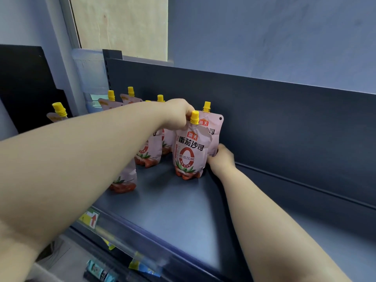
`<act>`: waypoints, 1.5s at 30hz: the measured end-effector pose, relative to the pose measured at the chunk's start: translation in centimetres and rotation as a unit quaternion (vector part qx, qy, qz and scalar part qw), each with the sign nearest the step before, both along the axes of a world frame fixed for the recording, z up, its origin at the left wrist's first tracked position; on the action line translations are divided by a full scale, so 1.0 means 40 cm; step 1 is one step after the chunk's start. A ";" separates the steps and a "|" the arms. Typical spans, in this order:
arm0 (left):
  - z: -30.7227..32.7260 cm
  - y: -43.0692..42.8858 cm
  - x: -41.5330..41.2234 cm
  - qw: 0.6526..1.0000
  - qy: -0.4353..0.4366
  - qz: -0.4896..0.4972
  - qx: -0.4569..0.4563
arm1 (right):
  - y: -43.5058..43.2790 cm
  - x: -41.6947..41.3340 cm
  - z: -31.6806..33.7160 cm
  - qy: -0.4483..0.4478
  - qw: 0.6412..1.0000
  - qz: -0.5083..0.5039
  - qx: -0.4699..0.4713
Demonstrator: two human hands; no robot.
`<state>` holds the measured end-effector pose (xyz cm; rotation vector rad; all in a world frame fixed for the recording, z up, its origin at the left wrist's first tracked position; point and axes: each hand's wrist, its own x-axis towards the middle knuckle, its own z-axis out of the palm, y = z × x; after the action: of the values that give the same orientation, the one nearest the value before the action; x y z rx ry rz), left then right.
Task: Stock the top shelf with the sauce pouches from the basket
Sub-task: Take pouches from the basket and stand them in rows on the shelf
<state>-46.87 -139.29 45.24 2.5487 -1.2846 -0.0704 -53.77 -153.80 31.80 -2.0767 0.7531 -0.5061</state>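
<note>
A pink sauce pouch (189, 151) with a yellow cap stands upright on the dark blue top shelf (175, 212). My left hand (179, 115) pinches its neck just below the cap. My right hand (220, 157) grips the lower right side of a second pouch (212, 127) that stands right behind the first, near the shelf's back panel. Several more pink pouches (148, 151) stand in rows to the left, partly hidden by my left forearm. The basket is out of view.
The shelf's back panel (284, 123) rises behind the pouches. A clear price rail with a yellow label (91, 217) runs along the front edge. Bare shelf surface stretches to the right. A water bottle (91, 78) stands beyond the shelf's left end.
</note>
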 end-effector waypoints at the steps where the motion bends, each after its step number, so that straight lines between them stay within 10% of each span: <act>1: -0.001 0.001 -0.001 1.000 0.001 -0.001 -0.001 | 0.000 0.003 0.001 0.005 1.000 -0.001 -0.001; 30: 0.028 0.129 -0.066 0.996 -0.091 0.004 0.018 | 0.022 -0.166 0.087 0.124 0.982 0.006 -0.141; 45: -0.108 0.552 -0.201 0.992 -0.111 -0.056 -0.008 | 0.517 -0.324 0.197 0.017 0.954 -0.016 -0.298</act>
<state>-54.89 -117.21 40.94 2.5258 -1.5022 0.2038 -66.73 -133.10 39.69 -2.6372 0.7117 -0.7911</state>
